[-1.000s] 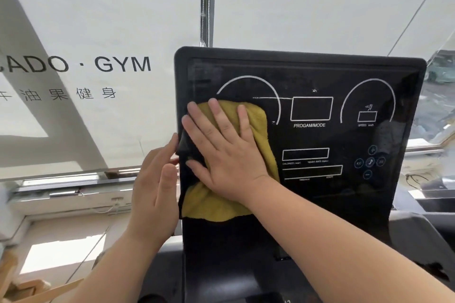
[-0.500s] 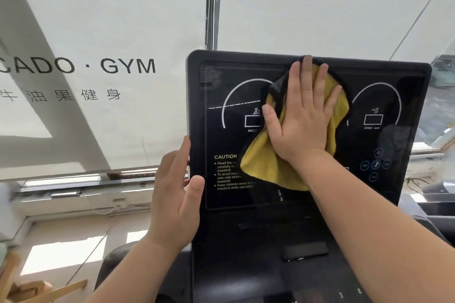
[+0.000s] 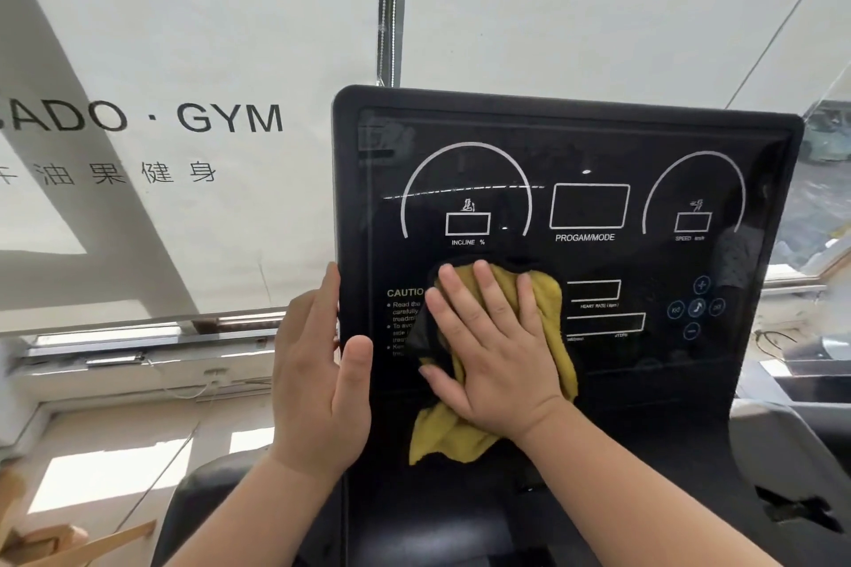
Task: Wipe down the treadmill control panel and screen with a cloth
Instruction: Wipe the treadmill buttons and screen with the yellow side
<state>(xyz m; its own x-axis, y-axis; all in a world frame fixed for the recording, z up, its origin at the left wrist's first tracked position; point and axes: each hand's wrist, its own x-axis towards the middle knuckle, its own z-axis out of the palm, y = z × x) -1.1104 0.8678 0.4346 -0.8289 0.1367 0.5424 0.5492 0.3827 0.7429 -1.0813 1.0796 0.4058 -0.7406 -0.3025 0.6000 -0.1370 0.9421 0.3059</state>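
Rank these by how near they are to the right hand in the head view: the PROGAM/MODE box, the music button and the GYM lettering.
From the right hand:
1. PROGAM/MODE box, just above on the panel.
2. Music button, off to the right.
3. GYM lettering, on the blind far left.

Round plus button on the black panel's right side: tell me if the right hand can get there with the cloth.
Probably yes. The right hand presses the yellow cloth flat at lower centre; bare glass separates it from the plus button.
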